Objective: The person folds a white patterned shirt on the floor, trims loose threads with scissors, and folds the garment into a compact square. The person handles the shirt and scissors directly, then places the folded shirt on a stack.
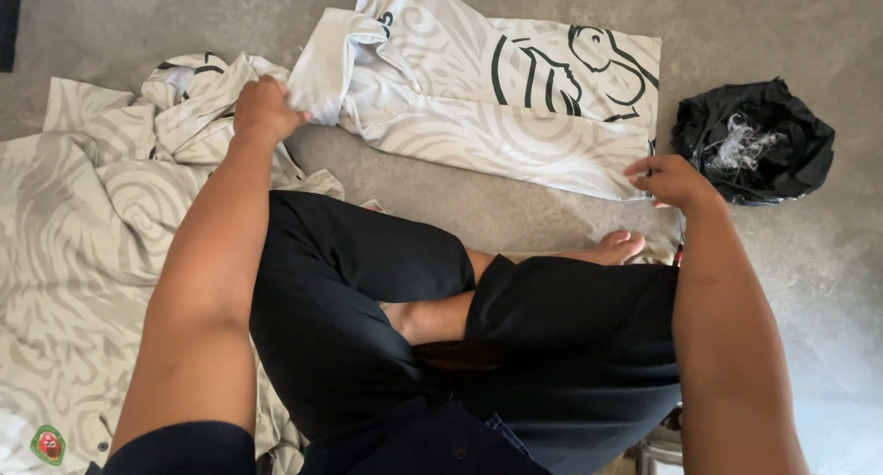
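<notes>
A pale grey shirt with a swirl pattern and black line drawing point(515, 89) lies spread flat on the concrete floor in front of my crossed legs. My left hand point(265, 110) is closed on the shirt's sleeve at its left edge. My right hand point(670, 178) pinches the shirt's lower right corner against the floor. I sit cross-legged in dark trousers, one bare foot point(618, 247) showing beneath the shirt.
A heap of similar swirl-patterned garments point(83, 217) lies on the floor to my left. A crumpled black plastic bag point(752, 139) with white threads in it sits to the right of the shirt. Bare grey concrete floor point(828, 282) extends right.
</notes>
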